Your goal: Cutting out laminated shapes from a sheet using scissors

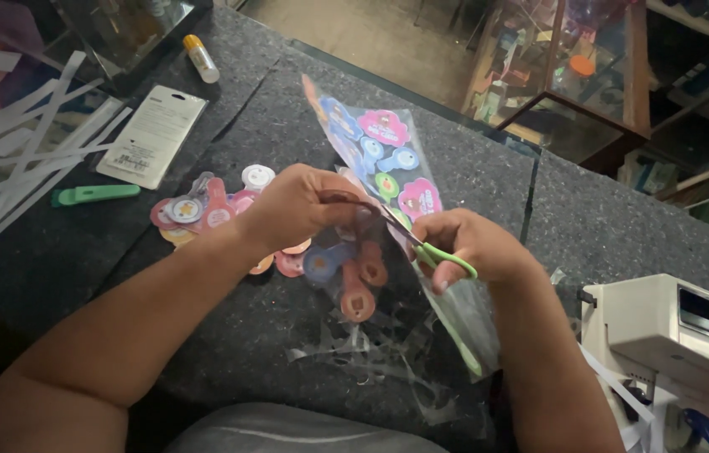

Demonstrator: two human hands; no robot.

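Left hand (300, 205) fingers are pinching the clear sticker sheet (388, 168), holding it tilted above the dark desk (271, 109). Right hand (472, 243) fingers are curling closed through the green-handled scissors (434, 252), blades meeting the sheet. Cut-out stickers (203, 210) are lying beside the left hand.

This looks like a small shop. A dark counter (203, 352) runs beside glass display cases (573, 92) packed with small colourful goods, and shelves (707, 50) stacked with boxed wares line the far side. A white machine (673, 327) sits at the counter's edge, near paper strips (19, 159) and a glue stick (201, 58).
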